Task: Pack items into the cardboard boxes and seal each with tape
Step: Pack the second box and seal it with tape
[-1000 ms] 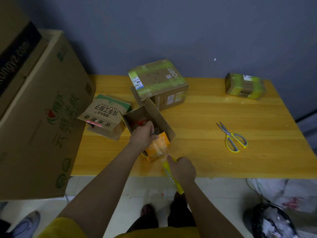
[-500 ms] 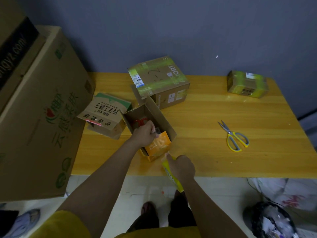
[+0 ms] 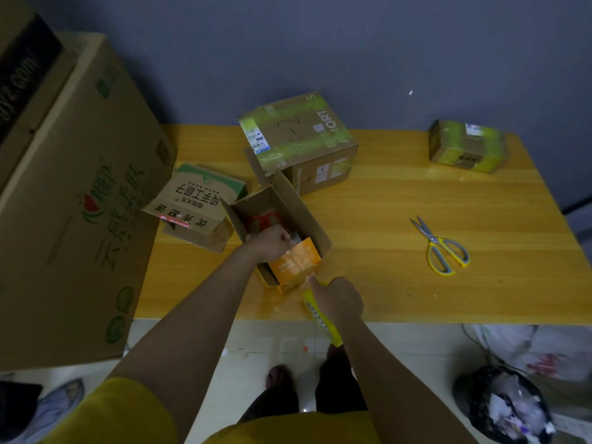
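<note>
A small open cardboard box (image 3: 296,200) stands near the table's front edge, with something red (image 3: 263,219) inside at its far end. My left hand (image 3: 270,243) reaches into the box. Its fingers are curled over the top edge of the box's orange flap (image 3: 296,261). Just right of the box's near corner, my right hand (image 3: 339,302) grips a yellow tool (image 3: 323,325) with a black zigzag pattern. The tool sticks out past the table edge. Two boxes wrapped in green tape, a large one (image 3: 298,136) and a small one (image 3: 467,145), stand at the back.
Yellow-handled scissors (image 3: 443,248) lie on the wooden table (image 3: 384,283) to the right. A printed carton (image 3: 195,203) lies tipped left of the open box. A very large carton (image 3: 73,200) fills the left side. A black rubbish bag (image 3: 506,408) sits on the floor at the right.
Both hands stay about where they were, left in the box and right at its near corner. Only the view has shifted a little.
</note>
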A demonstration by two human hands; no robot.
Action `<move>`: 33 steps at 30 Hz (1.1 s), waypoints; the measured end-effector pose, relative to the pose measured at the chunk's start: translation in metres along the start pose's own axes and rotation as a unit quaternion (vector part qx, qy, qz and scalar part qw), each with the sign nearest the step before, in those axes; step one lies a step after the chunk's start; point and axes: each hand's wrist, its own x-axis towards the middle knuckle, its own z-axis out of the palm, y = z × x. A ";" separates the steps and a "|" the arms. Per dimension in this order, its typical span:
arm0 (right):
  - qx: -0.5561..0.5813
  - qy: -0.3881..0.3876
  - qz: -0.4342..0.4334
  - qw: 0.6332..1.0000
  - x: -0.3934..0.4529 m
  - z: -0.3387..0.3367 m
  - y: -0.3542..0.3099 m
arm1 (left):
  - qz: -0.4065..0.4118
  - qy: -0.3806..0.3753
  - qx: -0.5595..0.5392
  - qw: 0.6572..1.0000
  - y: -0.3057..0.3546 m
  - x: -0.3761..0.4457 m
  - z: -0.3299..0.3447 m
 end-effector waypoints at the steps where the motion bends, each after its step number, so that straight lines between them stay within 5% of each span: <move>1: -0.002 -0.003 0.003 1.000 0.001 0.000 -0.001 | -0.003 -0.004 0.000 1.000 0.001 0.001 0.001; 20: -0.037 -0.011 -0.002 0.999 0.010 -0.003 -0.004 | -0.057 0.001 0.086 0.995 0.004 0.018 0.014; 26: -0.053 -0.014 0.001 0.998 0.011 -0.003 -0.005 | -0.040 0.096 0.199 0.975 0.008 0.008 0.013; 33: -0.051 -0.026 0.014 0.998 0.009 -0.001 -0.007 | 0.124 0.305 0.154 0.932 0.012 -0.023 0.003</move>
